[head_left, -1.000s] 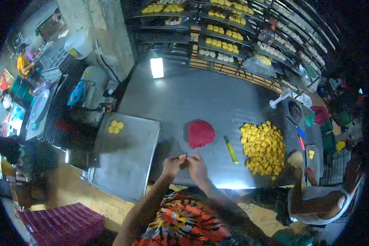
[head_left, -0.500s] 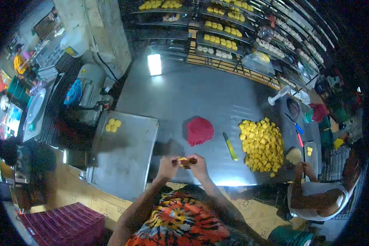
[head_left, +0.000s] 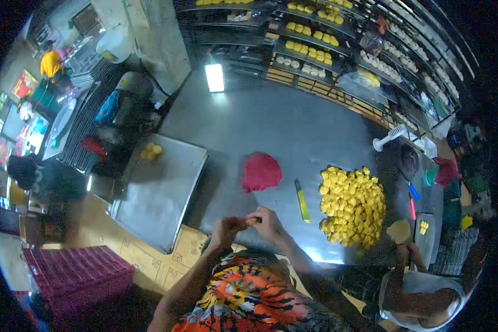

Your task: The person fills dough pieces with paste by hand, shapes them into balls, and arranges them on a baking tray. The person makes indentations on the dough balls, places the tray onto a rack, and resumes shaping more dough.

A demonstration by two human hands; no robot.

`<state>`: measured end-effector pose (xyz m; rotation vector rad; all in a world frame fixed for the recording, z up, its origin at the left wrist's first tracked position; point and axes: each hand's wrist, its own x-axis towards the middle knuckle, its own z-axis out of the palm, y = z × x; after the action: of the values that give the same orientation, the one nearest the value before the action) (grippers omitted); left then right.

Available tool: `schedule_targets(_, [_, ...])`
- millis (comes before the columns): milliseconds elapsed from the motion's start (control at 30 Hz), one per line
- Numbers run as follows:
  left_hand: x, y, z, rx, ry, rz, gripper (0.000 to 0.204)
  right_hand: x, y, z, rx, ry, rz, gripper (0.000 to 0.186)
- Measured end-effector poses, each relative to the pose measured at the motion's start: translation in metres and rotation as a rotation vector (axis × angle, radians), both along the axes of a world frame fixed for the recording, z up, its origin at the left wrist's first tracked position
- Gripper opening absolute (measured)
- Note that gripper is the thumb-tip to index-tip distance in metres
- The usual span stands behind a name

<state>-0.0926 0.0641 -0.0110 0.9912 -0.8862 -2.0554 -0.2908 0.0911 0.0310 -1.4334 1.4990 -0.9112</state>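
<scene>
My left hand (head_left: 227, 231) and my right hand (head_left: 269, 226) meet above the table's near edge. Their fingers are closed around a small piece of yellow dough (head_left: 255, 219), mostly hidden by the fingertips. Just beyond them lies a mound of dark pink filling (head_left: 262, 172). Right of the mound is a knife (head_left: 302, 201) with a yellow-green handle. Farther right a big heap of yellow dough pieces (head_left: 353, 206) covers the tabletop. On my left, a metal tray (head_left: 155, 207) carries several yellow dough balls (head_left: 150, 151) at its far end.
Racks of trays with yellow and white dough pieces (head_left: 310, 52) stand beyond the metal table (head_left: 221, 127). A white handheld fan (head_left: 389, 137) is at the far right. A co-worker (head_left: 420, 293) holds a pale round object at right. Purple crates (head_left: 80, 276) sit on the floor at left.
The dough piece, which showed dark pink filling between my hands, is now mostly covered by my fingers. My hands have drawn closer together. The view has shifted, and a person at left has moved.
</scene>
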Motion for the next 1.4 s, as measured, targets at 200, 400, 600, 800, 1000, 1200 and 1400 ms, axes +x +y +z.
schedule_targets(200, [0.005, -0.02, 0.047, -0.758, -0.723, -0.258, 0.025, 0.017, 0.011, -0.015, -0.334, 0.242, 0.089, 0.025])
schedule_targets(400, [0.017, -0.041, 0.049, -0.316, -0.583, -0.025, 0.045, 0.065, -0.031, 0.003, 0.001, -0.063, -0.111, 0.017])
schedule_targets(600, [0.093, -0.105, 0.037, -0.089, -0.392, 0.13, 0.037, 0.111, -0.109, -0.017, -0.162, 0.063, -0.067, 0.019])
schedule_targets(800, [0.137, -0.175, 0.032, -0.121, -0.346, 0.197, 0.026, 0.164, -0.182, -0.023, 0.118, -0.205, -0.068, 0.022])
schedule_targets(1000, [0.216, -0.307, -0.01, -0.41, -0.583, 0.395, 0.024, 0.158, -0.185, 0.008, 0.349, -0.54, -0.152, 0.037])
schedule_targets(1200, [0.23, -0.321, -0.011, -1.4, -1.014, -0.096, 0.041, 0.067, -0.097, -0.005, 0.475, -0.318, -0.282, 0.034])
schedule_targets(1400, [0.212, -0.311, -0.01, -1.45, -1.416, -0.256, 0.055, -0.133, 0.002, -0.028, 0.1, 0.598, -0.727, 0.042])
